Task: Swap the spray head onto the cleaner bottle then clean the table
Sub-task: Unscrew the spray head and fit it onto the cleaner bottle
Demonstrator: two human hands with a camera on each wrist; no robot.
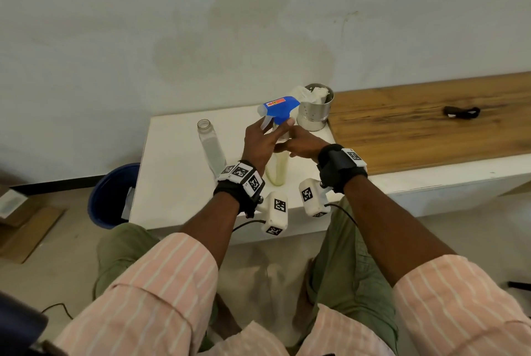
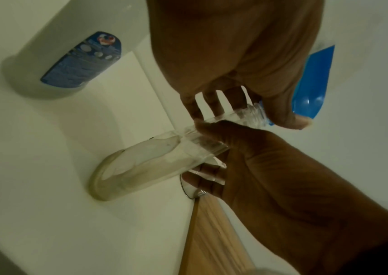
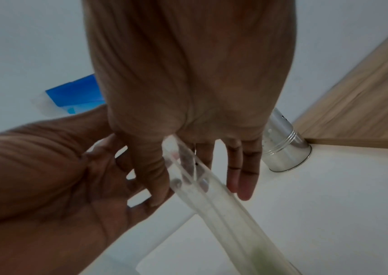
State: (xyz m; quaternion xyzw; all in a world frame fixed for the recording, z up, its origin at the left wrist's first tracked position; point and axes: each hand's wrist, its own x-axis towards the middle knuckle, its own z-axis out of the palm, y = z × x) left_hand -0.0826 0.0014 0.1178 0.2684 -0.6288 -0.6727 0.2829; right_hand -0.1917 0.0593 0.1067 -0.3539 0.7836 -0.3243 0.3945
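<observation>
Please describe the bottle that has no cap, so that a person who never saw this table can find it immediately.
On the white table against the wall, look left of the two hands. There stands the open bottle, clear, with a bare mouth and nobody touching it. The cleaner bottle beside it holds yellowish liquid and carries the blue spray head.

Hands (image 1: 275, 143) hide cleaner bottle (image 1: 277, 167) neck.

The left hand (image 1: 260, 143) holds the blue spray head (image 1: 280, 108) on top of the cleaner bottle (image 1: 277, 167). The right hand (image 1: 300, 144) grips that bottle. An open clear bottle (image 1: 211, 146) stands left. A metal cup (image 1: 316, 108) sits far right.
</observation>
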